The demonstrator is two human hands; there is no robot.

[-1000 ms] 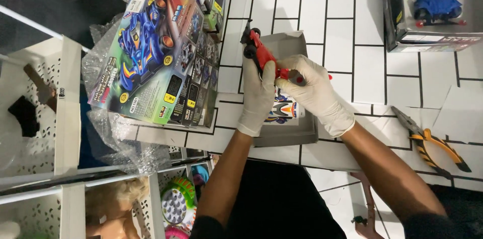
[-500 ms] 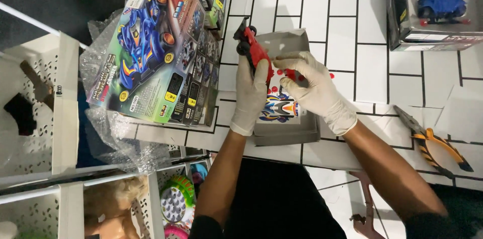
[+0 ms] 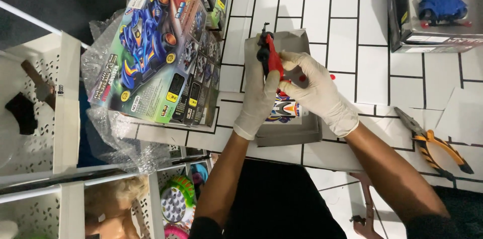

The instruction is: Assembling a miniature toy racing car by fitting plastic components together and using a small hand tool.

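table [image 3: 342, 28] is white tile, kept bare around the work. big kit box [image 3: 156, 58] sits in bubble wrap to your left, out of the way but near. grey tray [image 3: 302, 131] lies right under your hands, likely so dropped bits land in it. pliers [image 3: 437, 143] lie at your right, within reach. left hand [image 3: 259, 101] has its fingers wrapped round the red chassis [image 3: 274, 60], held up over the tray; right hand [image 3: 317, 90] pinches its lower end, fingers closed on it.
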